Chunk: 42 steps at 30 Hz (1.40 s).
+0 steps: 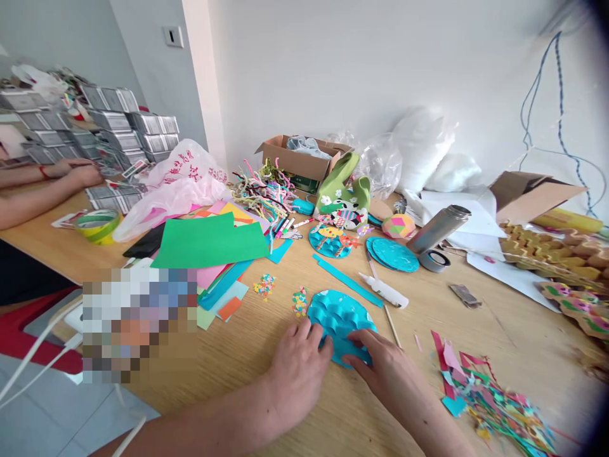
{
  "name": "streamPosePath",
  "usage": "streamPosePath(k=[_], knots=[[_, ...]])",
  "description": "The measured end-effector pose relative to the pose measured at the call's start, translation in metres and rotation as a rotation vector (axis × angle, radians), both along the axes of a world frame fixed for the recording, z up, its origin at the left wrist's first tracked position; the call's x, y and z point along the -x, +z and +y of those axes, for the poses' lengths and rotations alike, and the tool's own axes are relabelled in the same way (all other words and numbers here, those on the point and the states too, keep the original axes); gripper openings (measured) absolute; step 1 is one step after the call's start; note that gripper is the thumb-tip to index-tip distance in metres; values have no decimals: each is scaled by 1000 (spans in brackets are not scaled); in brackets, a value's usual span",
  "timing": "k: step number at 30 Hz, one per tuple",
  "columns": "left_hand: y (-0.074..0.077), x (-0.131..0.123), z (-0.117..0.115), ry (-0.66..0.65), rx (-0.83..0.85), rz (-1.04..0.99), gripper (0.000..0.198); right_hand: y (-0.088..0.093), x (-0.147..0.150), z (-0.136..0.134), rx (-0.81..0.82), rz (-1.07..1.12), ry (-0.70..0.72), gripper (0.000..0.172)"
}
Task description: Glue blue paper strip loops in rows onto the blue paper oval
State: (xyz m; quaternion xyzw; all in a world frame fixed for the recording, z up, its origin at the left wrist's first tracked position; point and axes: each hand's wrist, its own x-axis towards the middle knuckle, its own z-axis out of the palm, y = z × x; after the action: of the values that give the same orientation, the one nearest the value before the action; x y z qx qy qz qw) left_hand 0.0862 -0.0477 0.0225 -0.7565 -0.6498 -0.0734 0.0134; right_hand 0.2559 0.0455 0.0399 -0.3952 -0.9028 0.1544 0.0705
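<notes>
A round blue paper disc (339, 307) with rows of raised, wave-like scallops lies on the wooden table in front of me. My left hand (302, 358) is at its lower left edge, fingers bent and thumb against the paper. From the lower right, my right hand (378, 362) grips the disc's edge with curled fingers, thumb near the bottom strip. Small heaps of paper confetti (299, 301) sit just left of the disc. Beyond it lie a white glue bottle (384, 291), a blue paper strip (347, 280) and a thin stick (392, 325).
Coloured paper sheets (209, 238) and a phone-like pixelated patch (137, 317) are on the left. A metal flask (440, 228) leans beside a tape roll (434, 261). Paper scraps (504, 406) lie at lower right. Another person's hands (78, 174) work at far left.
</notes>
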Motion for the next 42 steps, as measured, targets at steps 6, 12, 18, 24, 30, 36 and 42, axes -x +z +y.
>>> streamPosePath(k=[6, 12, 18, 24, 30, 36, 42], knots=[[0, 1, -1, 4, -3, -15, 31, -6, -4, 2, -14, 40, 26, 14], [1, 3, -3, -8, -14, -39, 28, -7, -5, 5, -15, 56, 50, 16], [4, 3, -5, -8, -6, -38, 44, -4, -6, 6, 2, 82, 43, 21], [9, 6, -15, 12, 17, -66, 61, -4, -8, 6, 22, 98, 17, 23], [12, 17, -35, 12, 8, -158, 76, -4, -10, 6, 20, 111, -13, 26], [9, 24, -41, 37, -4, -196, 80, -3, -11, 8, 18, 122, -21, 24], [9, 17, -36, 19, -21, -212, 74, 1, -13, 9, 61, 134, -41, 26]])
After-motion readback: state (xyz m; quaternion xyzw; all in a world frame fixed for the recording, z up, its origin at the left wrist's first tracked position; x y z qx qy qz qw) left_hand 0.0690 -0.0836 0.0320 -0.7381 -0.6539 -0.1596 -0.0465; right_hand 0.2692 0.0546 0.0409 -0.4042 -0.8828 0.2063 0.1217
